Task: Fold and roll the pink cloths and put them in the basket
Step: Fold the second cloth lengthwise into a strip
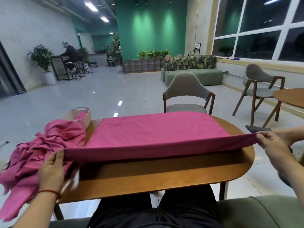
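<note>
Left hand (51, 168) and right hand (273, 145), fingers pinching pink cloth (156, 129) near edge, lifted taut over table (156, 176)

Spread cloth (158, 129): solid magenta-pink, no pattern. Heaped cloths (49, 145) at the left end of the table: same magenta-pink. Table (156, 176): warm brown wood tone. Basket (80, 115) at the far left corner: pale pink, perforated weave pattern, holding a pink roll (80, 116). Wrist cord (49, 191) on the left hand (51, 171): red. Trousers (156, 211): black. Chair (187, 94) beyond the far edge: grey upholstery, dark brown frame.
</note>
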Demonstrator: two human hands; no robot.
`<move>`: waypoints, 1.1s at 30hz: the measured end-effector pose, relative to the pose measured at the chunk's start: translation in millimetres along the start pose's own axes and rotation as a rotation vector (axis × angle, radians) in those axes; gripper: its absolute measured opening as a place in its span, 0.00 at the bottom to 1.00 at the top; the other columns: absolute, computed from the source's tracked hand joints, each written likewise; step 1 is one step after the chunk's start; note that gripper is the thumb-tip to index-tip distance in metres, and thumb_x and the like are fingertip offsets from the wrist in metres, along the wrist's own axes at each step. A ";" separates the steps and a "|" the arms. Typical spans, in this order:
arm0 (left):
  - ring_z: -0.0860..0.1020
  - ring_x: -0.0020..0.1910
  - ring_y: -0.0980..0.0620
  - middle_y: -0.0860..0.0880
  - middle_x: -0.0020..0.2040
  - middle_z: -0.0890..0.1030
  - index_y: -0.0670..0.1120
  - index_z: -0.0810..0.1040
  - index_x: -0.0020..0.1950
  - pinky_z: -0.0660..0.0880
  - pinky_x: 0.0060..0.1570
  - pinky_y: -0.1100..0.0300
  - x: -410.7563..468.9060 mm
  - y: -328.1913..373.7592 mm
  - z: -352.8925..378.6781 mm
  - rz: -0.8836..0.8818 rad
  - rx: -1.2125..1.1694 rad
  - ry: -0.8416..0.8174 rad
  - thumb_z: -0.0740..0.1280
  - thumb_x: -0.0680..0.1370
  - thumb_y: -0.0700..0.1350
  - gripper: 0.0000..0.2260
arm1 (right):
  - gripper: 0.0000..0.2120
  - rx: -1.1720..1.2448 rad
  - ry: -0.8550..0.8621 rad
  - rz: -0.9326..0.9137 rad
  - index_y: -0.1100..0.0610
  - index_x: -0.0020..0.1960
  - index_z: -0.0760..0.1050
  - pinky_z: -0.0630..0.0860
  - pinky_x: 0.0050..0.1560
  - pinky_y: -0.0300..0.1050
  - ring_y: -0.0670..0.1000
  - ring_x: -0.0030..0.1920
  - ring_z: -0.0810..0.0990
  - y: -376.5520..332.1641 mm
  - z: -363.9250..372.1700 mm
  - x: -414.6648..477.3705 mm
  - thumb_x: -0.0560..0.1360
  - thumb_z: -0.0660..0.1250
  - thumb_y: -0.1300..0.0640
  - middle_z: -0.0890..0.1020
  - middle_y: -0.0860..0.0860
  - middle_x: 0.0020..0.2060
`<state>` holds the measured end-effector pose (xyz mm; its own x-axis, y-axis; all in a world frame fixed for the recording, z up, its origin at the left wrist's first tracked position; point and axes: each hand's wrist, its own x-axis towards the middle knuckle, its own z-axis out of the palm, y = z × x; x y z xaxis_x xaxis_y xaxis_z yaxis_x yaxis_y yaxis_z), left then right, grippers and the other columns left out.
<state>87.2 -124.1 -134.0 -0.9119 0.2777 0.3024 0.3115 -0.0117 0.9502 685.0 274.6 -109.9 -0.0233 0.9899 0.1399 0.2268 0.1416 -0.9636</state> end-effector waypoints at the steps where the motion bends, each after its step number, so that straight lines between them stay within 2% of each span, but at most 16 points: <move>1: 0.78 0.41 0.59 0.42 0.52 0.81 0.43 0.82 0.59 0.76 0.45 0.70 5.4 3.8 3.4 0.049 0.049 0.022 0.63 0.86 0.51 0.13 | 0.33 0.046 -0.014 0.002 0.50 0.59 0.80 0.82 0.64 0.49 0.56 0.63 0.82 3.3 -1.8 6.7 0.64 0.70 0.29 0.85 0.57 0.58; 4: 0.77 0.47 0.47 0.41 0.50 0.82 0.43 0.81 0.60 0.73 0.50 0.54 24.4 18.7 7.8 0.118 0.129 0.068 0.60 0.86 0.58 0.20 | 0.27 0.137 -0.021 0.014 0.49 0.59 0.80 0.79 0.62 0.47 0.59 0.65 0.82 -1.5 -8.0 17.1 0.67 0.72 0.34 0.85 0.60 0.59; 6: 0.79 0.48 0.42 0.39 0.50 0.83 0.45 0.80 0.60 0.74 0.51 0.45 44.7 15.1 9.3 0.110 0.147 0.075 0.59 0.83 0.68 0.27 | 0.26 0.161 0.023 0.012 0.44 0.58 0.81 0.78 0.62 0.49 0.57 0.64 0.83 -6.1 -10.5 22.6 0.66 0.73 0.30 0.86 0.57 0.56; 8: 0.79 0.50 0.40 0.40 0.51 0.82 0.44 0.80 0.62 0.73 0.51 0.46 44.6 25.9 16.5 0.081 0.170 0.082 0.59 0.84 0.65 0.25 | 0.20 0.158 0.065 0.001 0.38 0.57 0.81 0.78 0.63 0.49 0.57 0.64 0.83 -5.3 -11.4 25.4 0.70 0.71 0.29 0.85 0.54 0.55; 10: 0.76 0.50 0.43 0.42 0.51 0.79 0.42 0.81 0.62 0.69 0.51 0.52 39.1 34.5 21.6 0.082 0.219 0.072 0.59 0.87 0.56 0.20 | 0.06 0.128 0.119 -0.055 0.33 0.56 0.80 0.80 0.63 0.53 0.58 0.65 0.81 -12.9 -6.4 17.6 0.80 0.67 0.36 0.83 0.54 0.56; 11: 0.75 0.51 0.44 0.42 0.51 0.79 0.41 0.81 0.62 0.68 0.52 0.53 39.1 33.0 20.9 0.097 0.233 0.074 0.59 0.87 0.55 0.20 | 0.04 0.133 0.140 -0.088 0.33 0.55 0.79 0.82 0.63 0.59 0.59 0.65 0.81 -17.0 -2.2 11.0 0.83 0.66 0.40 0.82 0.55 0.57; 14: 0.78 0.53 0.41 0.41 0.52 0.81 0.41 0.81 0.61 0.70 0.52 0.50 34.8 27.6 11.3 0.155 0.244 0.099 0.59 0.87 0.56 0.21 | 0.06 0.128 0.226 -0.140 0.38 0.58 0.78 0.80 0.66 0.65 0.62 0.66 0.79 -17.4 -6.8 -1.3 0.85 0.64 0.41 0.80 0.59 0.62; 17: 0.78 0.50 0.38 0.39 0.50 0.83 0.42 0.82 0.60 0.72 0.50 0.47 31.1 25.9 -2.9 0.181 0.269 0.167 0.59 0.86 0.60 0.24 | 0.16 0.081 0.285 -0.134 0.36 0.59 0.78 0.83 0.57 0.68 0.61 0.61 0.81 -12.6 -18.5 -4.3 0.79 0.64 0.29 0.82 0.52 0.58; 19: 0.77 0.46 0.38 0.39 0.45 0.82 0.42 0.81 0.55 0.72 0.46 0.47 29.7 31.7 -11.4 0.210 0.272 0.175 0.58 0.85 0.64 0.26 | 0.14 0.067 0.340 -0.176 0.37 0.57 0.78 0.82 0.54 0.67 0.61 0.58 0.82 -13.4 -22.9 -2.6 0.80 0.64 0.30 0.83 0.49 0.54; 20: 0.77 0.44 0.39 0.39 0.43 0.81 0.42 0.80 0.53 0.73 0.46 0.46 29.9 36.8 -14.1 0.213 0.259 0.171 0.58 0.84 0.65 0.27 | 0.13 0.085 0.369 -0.201 0.37 0.56 0.78 0.81 0.53 0.63 0.61 0.57 0.82 -17.8 -22.0 -2.5 0.81 0.65 0.31 0.83 0.50 0.53; 22: 0.75 0.42 0.39 0.38 0.41 0.80 0.40 0.78 0.49 0.72 0.46 0.45 33.8 46.3 -15.9 0.237 0.244 0.173 0.59 0.85 0.63 0.25 | 0.12 0.137 0.403 -0.237 0.39 0.53 0.79 0.80 0.50 0.45 0.54 0.52 0.82 -30.9 -15.5 -1.4 0.81 0.66 0.32 0.85 0.51 0.51; 23: 0.75 0.42 0.38 0.38 0.41 0.79 0.40 0.77 0.48 0.72 0.46 0.45 37.6 49.5 -14.6 0.252 0.253 0.167 0.59 0.85 0.61 0.24 | 0.12 0.139 0.389 -0.242 0.39 0.52 0.79 0.78 0.47 0.37 0.50 0.49 0.82 -34.4 -11.5 2.5 0.81 0.66 0.32 0.85 0.48 0.49; 25: 0.77 0.45 0.38 0.38 0.43 0.80 0.43 0.78 0.49 0.74 0.48 0.43 50.2 48.6 -8.2 0.274 0.304 0.153 0.59 0.85 0.61 0.23 | 0.06 0.080 0.387 -0.237 0.36 0.50 0.79 0.74 0.45 0.29 0.43 0.46 0.80 -37.6 -1.5 13.6 0.82 0.66 0.36 0.84 0.42 0.45; 26: 0.78 0.46 0.37 0.37 0.45 0.81 0.44 0.78 0.50 0.74 0.49 0.42 57.3 46.2 -3.3 0.273 0.331 0.153 0.58 0.84 0.62 0.22 | 0.05 0.041 0.384 -0.239 0.34 0.49 0.79 0.73 0.44 0.28 0.44 0.46 0.81 -38.9 2.7 21.3 0.83 0.66 0.38 0.84 0.42 0.45; 29: 0.79 0.49 0.34 0.34 0.48 0.81 0.44 0.79 0.51 0.75 0.51 0.40 79.8 33.0 16.0 0.252 0.397 0.148 0.56 0.84 0.61 0.22 | 0.06 -0.086 0.376 -0.250 0.36 0.48 0.78 0.71 0.43 0.28 0.51 0.52 0.80 -41.7 17.1 38.9 0.83 0.65 0.41 0.83 0.50 0.50; 33: 0.79 0.53 0.32 0.31 0.54 0.80 0.42 0.77 0.53 0.73 0.55 0.41 100.8 19.4 50.4 0.189 0.556 0.032 0.57 0.87 0.53 0.17 | 0.10 -0.217 0.305 -0.218 0.51 0.59 0.81 0.71 0.53 0.45 0.54 0.54 0.79 -22.6 35.5 61.2 0.85 0.64 0.47 0.83 0.51 0.52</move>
<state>14.8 -47.9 -89.0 -0.8315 0.2910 0.4733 0.5555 0.4499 0.6993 643.9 332.3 -87.6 0.1885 0.8844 0.4269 0.4490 0.3090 -0.8384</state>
